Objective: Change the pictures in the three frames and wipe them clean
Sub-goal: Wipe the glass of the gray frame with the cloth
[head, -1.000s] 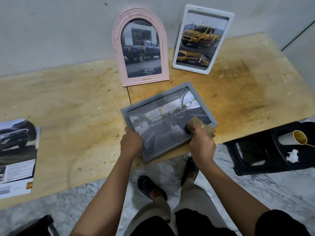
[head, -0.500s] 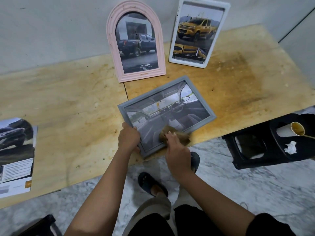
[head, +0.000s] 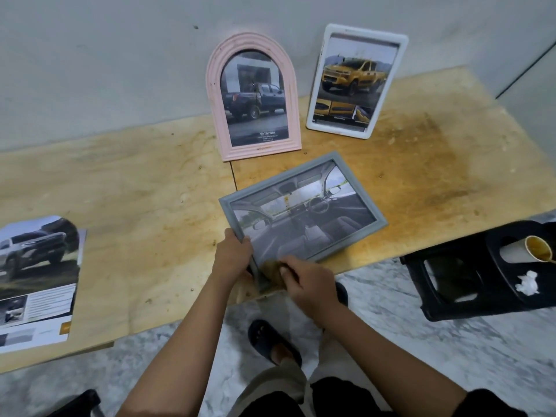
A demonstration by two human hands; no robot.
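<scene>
Bare forearms, left hand [head: 233, 260] and right hand [head: 310, 284] uncovered, no rings or watch visible. Dark short sleeve [head: 493, 404] at right upper arm. Khaki trousers [head: 276, 383]. Black open-toe slide sandal [head: 270, 341], toes showing.

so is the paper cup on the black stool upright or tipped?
Tipped: the paper cup lies on its side on the black stool, brown-stained mouth facing right.

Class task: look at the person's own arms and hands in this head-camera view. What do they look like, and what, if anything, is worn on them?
Both arms are bare from the bottom of the frame up to the wrists: no sleeves cover the forearms. The left hand and right hand wear no gloves, and no rings, watch or bracelet can be seen. Dark fabric shows at the bottom right corner, possibly a sleeve edge.
</scene>
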